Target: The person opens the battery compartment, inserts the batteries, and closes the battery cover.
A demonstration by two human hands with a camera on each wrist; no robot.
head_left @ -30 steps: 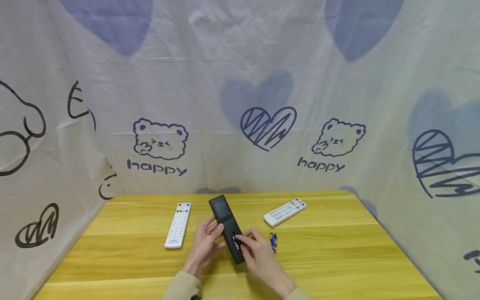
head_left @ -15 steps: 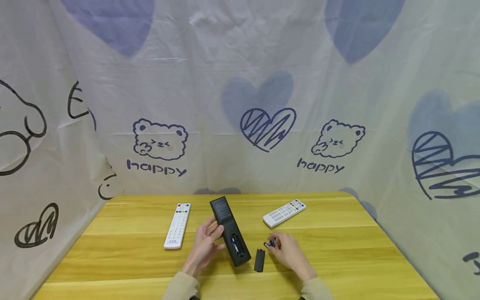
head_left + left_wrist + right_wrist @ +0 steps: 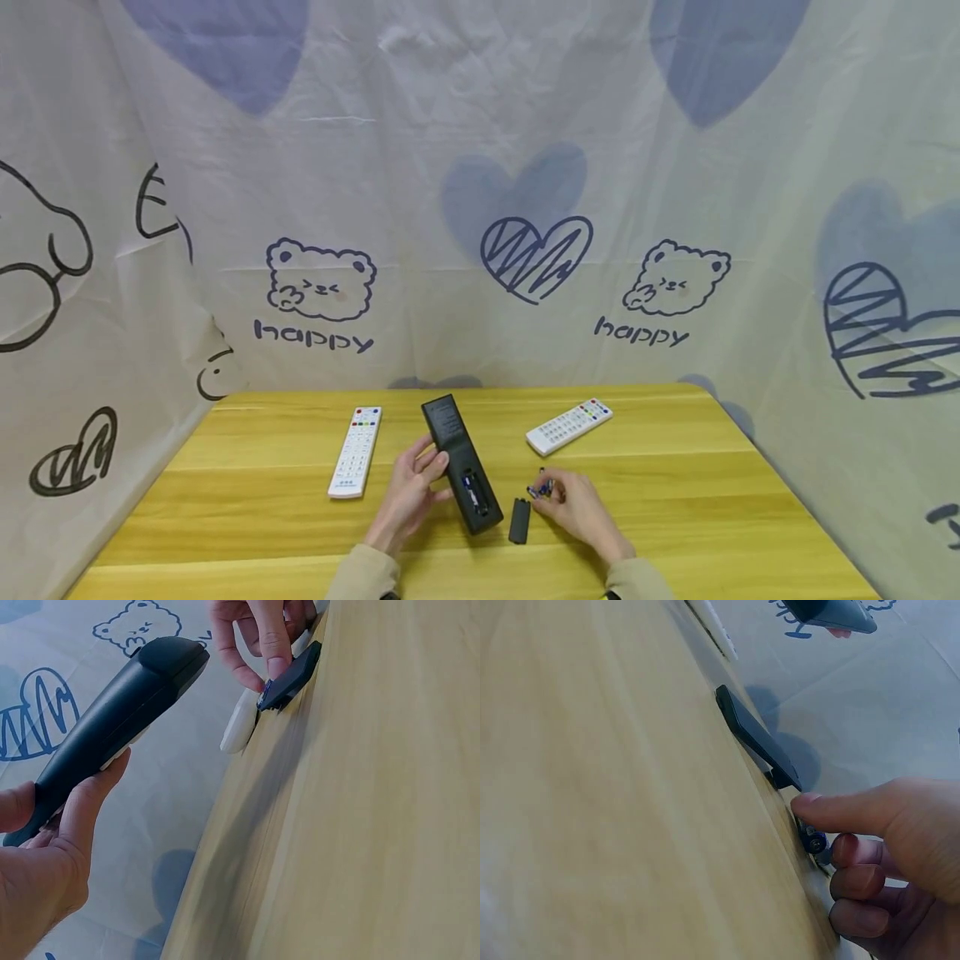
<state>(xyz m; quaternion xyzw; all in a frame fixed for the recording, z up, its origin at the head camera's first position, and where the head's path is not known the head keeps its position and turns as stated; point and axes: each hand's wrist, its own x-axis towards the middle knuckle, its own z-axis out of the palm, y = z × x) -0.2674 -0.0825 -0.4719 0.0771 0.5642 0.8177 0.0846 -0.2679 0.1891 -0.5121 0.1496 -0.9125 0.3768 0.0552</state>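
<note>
A black remote control (image 3: pixel 457 458), back side up and tilted, is gripped at its left edge by my left hand (image 3: pixel 408 492), thumb on top. Its battery compartment is uncovered, with a blue-and-silver battery (image 3: pixel 471 492) lying along the left side. In the left wrist view the remote (image 3: pixel 112 724) is held well above the table. My right hand (image 3: pixel 577 508) is down at several small blue batteries (image 3: pixel 542 485), partly hidden by the fingers. The right wrist view has a battery (image 3: pixel 814 840) pinched between thumb and index finger. The black battery cover (image 3: pixel 519 521) lies just left of that hand.
A white remote control (image 3: pixel 356 452) lies on the left of the wooden table (image 3: pixel 262 517). Another white remote (image 3: pixel 569 427) lies slanted behind my right hand. A printed cloth (image 3: pixel 450 350) hangs along the table's back edge.
My right hand has left the compartment, and the black cover now lies on the table. That hand moved right to the batteries and has shifted only slightly since. The left hand keeps holding the remote.
</note>
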